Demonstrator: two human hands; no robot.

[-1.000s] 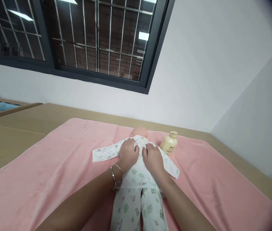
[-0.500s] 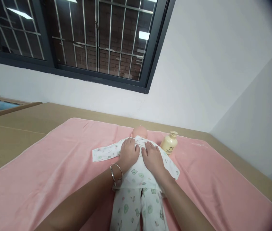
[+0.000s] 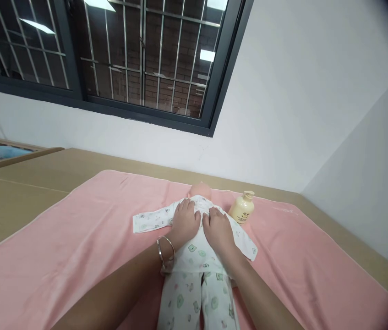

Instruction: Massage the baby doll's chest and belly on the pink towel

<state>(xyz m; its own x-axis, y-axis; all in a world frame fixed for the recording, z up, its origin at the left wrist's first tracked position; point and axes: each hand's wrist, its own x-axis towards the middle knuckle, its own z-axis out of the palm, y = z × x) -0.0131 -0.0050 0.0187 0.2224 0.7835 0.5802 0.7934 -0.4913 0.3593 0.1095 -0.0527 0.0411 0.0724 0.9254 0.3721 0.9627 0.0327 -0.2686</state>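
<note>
A baby doll (image 3: 199, 189) in white printed pyjamas (image 3: 197, 256) lies on a pink towel (image 3: 77, 229), head away from me. My left hand (image 3: 184, 221), with a silver bangle on the wrist, rests flat on the doll's upper torso. Beside it, my right hand (image 3: 217, 228) lies flat on the same area, fingers together and pointing toward the head. Both palms press on the cloth and grip nothing. The doll's sleeves spread out to either side.
A cream pump bottle (image 3: 241, 208) stands on the towel just right of the doll's head. The towel covers a tan surface (image 3: 25, 183) set against a white wall under a barred window (image 3: 139, 59). A wall corner rises at the right.
My hands stay on the doll's upper torso with barely any shift. The view has tilted slightly.
</note>
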